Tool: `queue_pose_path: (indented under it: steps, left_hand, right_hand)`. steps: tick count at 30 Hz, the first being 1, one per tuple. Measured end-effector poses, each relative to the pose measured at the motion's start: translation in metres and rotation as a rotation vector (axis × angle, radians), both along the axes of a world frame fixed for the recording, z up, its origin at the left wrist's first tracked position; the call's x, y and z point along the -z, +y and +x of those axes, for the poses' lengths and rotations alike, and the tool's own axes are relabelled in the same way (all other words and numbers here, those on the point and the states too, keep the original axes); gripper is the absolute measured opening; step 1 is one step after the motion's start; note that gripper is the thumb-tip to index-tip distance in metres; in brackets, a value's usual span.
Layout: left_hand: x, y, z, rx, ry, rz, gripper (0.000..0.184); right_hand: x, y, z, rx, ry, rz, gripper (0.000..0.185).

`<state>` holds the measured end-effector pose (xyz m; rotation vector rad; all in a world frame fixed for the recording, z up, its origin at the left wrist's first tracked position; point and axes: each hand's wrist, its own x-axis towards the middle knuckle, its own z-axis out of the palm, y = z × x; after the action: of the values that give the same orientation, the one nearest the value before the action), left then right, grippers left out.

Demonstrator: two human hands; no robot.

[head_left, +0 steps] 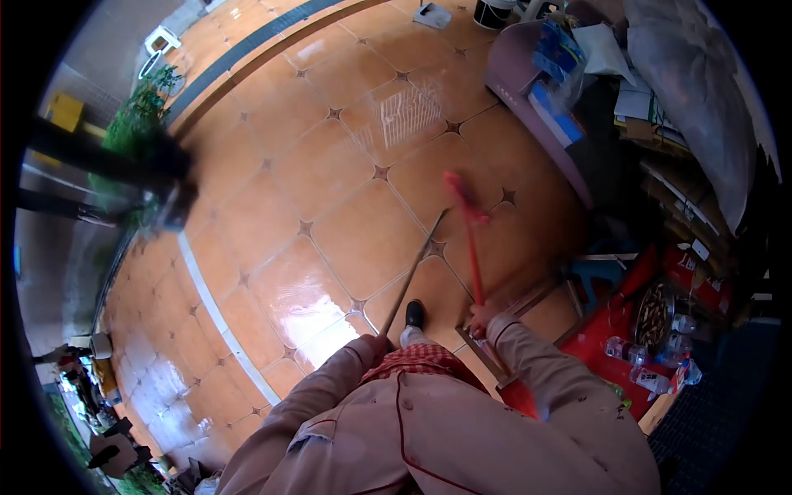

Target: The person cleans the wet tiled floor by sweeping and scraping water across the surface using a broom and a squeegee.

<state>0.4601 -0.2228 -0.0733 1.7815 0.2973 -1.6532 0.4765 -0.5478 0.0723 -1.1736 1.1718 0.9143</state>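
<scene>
My left hand [378, 346] is closed round the lower end of a thin brown stick [410, 279], which reaches forward over the orange tiled floor [351, 247]. To its right, my right hand [482, 320] grips the red handle [474, 260] of a tool. Its pinkish-red head [466, 200] is blurred and lies at or just above the tiles, close to the far tip of the stick. What the head is exactly, I cannot tell. Between my arms shows one dark shoe [415, 313].
On the right, a purple sofa [528, 107] bears bags and papers, and a red table [590, 351] holds bottles and a round tray of dark items [654, 315]. A green plant [136, 124] and dark posts stand left. A step [272, 43] crosses the top.
</scene>
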Motion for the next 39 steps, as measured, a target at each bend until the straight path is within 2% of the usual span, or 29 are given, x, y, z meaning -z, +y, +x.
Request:
queue_pose_path:
  steps: [1, 3, 4, 5, 6, 7, 8, 9, 10, 11, 13, 17, 20, 21, 23, 25, 27, 29, 31, 35, 37, 39]
  left_hand:
    - [0.003, 0.011, -0.001, -0.150, 0.217, 0.075, 0.035]
    - [0.001, 0.045, -0.020, 0.365, -0.381, -0.192, 0.023]
    - [0.001, 0.074, -0.033, 0.073, -0.559, -0.430, 0.028]
    - [-0.080, 0.061, -0.011, -0.362, -0.025, -0.176, 0.031]
    - [-0.124, 0.057, 0.003, -0.520, 0.180, -0.080, 0.029]
    - [-0.144, 0.066, 0.005, -0.906, 0.475, 0.032, 0.028]
    - [-0.166, 0.072, 0.007, -1.074, 0.524, 0.041, 0.029]
    - [-0.169, 0.081, 0.000, -0.937, 0.319, 0.200, 0.030]
    - [-0.175, 0.089, -0.002, -1.034, 0.349, 0.341, 0.031]
    - [-0.165, 0.100, -0.013, -1.026, 0.229, 0.472, 0.031]
    - [-0.158, 0.117, -0.018, -1.175, 0.270, 0.465, 0.029]
    - [-0.159, 0.125, -0.016, -1.343, 0.352, 0.452, 0.029]
    - [-0.184, 0.093, -0.003, -0.921, 0.101, 0.492, 0.028]
    - [-0.181, 0.084, 0.000, -0.912, 0.106, 0.488, 0.028]
    - [-0.174, 0.071, 0.009, -0.526, -0.072, 0.425, 0.029]
    - [-0.132, 0.071, 0.015, -0.062, -0.404, 0.374, 0.031]
    - [-0.114, 0.046, 0.042, 0.632, -0.776, 0.168, 0.031]
    - [-0.134, -0.012, 0.088, 0.257, -0.461, 0.394, 0.031]
    - [-0.138, -0.041, 0.120, 0.326, -0.484, 0.375, 0.031]
    - [-0.123, -0.040, 0.148, 0.447, -0.499, 0.317, 0.031]
    - [-0.133, -0.020, 0.151, 0.582, -0.449, 0.286, 0.031]
    - [-0.123, 0.023, 0.139, 0.553, -0.438, 0.390, 0.032]
  right_hand:
    - [0.025, 0.005, -0.014, 0.104, -0.014, 0.194, 0.014]
    - [0.032, 0.039, -0.023, -0.205, -0.093, 0.128, 0.012]
    - [0.012, 0.055, -0.017, -0.249, -0.128, 0.085, 0.016]
    - [-0.009, 0.065, -0.010, -0.295, -0.166, 0.041, 0.023]
    - [-0.008, 0.068, -0.003, -0.297, -0.169, 0.048, 0.023]
    - [-0.007, 0.070, 0.003, -0.195, -0.136, 0.242, 0.014]
    - [-0.006, 0.070, 0.008, -0.090, -0.099, 0.434, 0.011]
    - [-0.010, 0.065, 0.013, -0.089, -0.099, 0.440, 0.011]
    - [-0.017, 0.054, 0.016, 0.136, 0.015, 0.615, 0.012]
    - [-0.026, 0.045, 0.017, 0.363, 0.132, 0.783, 0.013]
    - [-0.047, 0.032, 0.008, 0.354, 0.099, 0.796, 0.012]
    - [-0.082, 0.010, -0.030, 0.154, -0.125, 0.262, 0.006]
    - [-0.092, -0.022, -0.045, 0.097, -0.155, 0.013, 0.008]
    - [-0.093, -0.032, -0.047, 0.081, -0.173, -0.082, 0.008]
    - [-0.099, -0.051, -0.037, 0.009, -0.150, -0.297, 0.009]
    - [-0.084, -0.073, -0.029, 0.131, -0.122, -0.294, 0.008]
    - [-0.053, -0.091, -0.009, 0.376, -0.057, -0.349, 0.009]
    - [-0.028, -0.106, 0.014, 0.111, 0.091, -0.442, 0.009]
    - [0.030, -0.114, 0.015, 0.180, 0.063, -0.362, 0.008]
    - [0.001, -0.038, 0.024, 0.113, 0.080, -0.252, 0.005]
    - [-0.012, -0.005, 0.025, 0.060, 0.060, -0.175, 0.006]
    - [0.039, 0.009, -0.018, -0.336, -0.337, -0.181, 0.013]
